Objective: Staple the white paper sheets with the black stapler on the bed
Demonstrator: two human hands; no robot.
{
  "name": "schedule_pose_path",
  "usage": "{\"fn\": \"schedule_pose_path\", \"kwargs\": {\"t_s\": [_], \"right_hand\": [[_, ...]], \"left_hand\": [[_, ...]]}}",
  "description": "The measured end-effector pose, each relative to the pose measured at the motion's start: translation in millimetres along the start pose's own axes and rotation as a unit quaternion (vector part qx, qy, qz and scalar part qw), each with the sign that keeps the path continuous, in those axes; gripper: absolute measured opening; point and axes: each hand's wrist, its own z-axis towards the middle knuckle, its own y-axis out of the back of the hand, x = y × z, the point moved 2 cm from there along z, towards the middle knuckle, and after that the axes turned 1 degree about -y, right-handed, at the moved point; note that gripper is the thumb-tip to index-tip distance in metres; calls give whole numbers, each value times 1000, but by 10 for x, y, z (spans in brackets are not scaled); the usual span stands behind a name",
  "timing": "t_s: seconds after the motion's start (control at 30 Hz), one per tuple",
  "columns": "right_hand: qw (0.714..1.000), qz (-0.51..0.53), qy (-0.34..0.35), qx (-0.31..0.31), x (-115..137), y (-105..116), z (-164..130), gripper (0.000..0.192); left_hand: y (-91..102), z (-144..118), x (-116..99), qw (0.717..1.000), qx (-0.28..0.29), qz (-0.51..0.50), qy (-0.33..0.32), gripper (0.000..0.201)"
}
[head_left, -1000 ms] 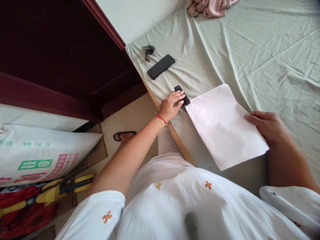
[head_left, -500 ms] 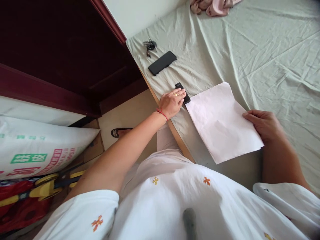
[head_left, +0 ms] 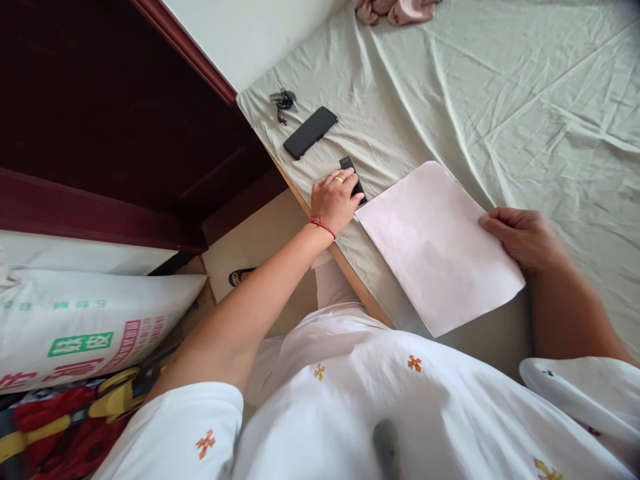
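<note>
My left hand (head_left: pixel 336 195) is closed over a small black stapler (head_left: pixel 346 163) lying on the sheet, its fingers covering the middle of it. A ring is on one finger and a red cord circles the wrist. Close to the stapler's near end lies the left corner of some blank white paper (head_left: pixel 440 250); whether they touch I cannot tell. At the paper's right edge, my right hand (head_left: pixel 525 237) pinches it between thumb and fingers. Edges showing at the top suggest more than one sheet.
A black phone (head_left: pixel 311 133) and a bunch of keys (head_left: pixel 284 100) lie beyond the stapler on the pale green bed sheet (head_left: pixel 540 100). Pink cloth (head_left: pixel 400 10) is at the back. A wooden bed edge (head_left: pixel 357 277), a dark red cabinet (head_left: pixel 110 113) and a printed white sack (head_left: pixel 100 320) are leftward.
The paper's left corner has come away from under the stapler's end and now lies beside it. My left fingers have curled more around the stapler. The whole view has shifted slightly.
</note>
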Motion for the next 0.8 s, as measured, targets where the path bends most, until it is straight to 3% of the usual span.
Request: {"fn": "schedule_pose_path", "kwargs": {"t_s": [0.2,0.33,0.4,0.5,0.57,0.67,0.73,0.8], "right_hand": [[999,-24,47,11,-26,3,22,32],[998,8,64,7,-54,-1,4,30],[996,24,81,-19,-68,-28,-43,28],[987,81,114,-73,-24,-155,-171,25],[975,142,137,-101,68,-311,-259,24],[972,148,141,-116,222,-609,-330,27],[974,137,144,-108,275,-787,-335,29],[982,94,136,-87,268,-906,-319,32]], "left_hand": [[-82,136,472,993,-71,-87,35,44],[-135,-319,447,970,-108,-206,73,40],[-148,-666,353,939,-112,-303,118,39],[-163,-1129,150,847,-38,-495,192,53],[-154,-1326,-7,778,12,-588,222,60],[-133,-1440,-188,695,17,-674,252,70],[-146,-1441,-240,690,14,-673,267,65],[-180,-1422,-226,726,-13,-624,290,53]]}}
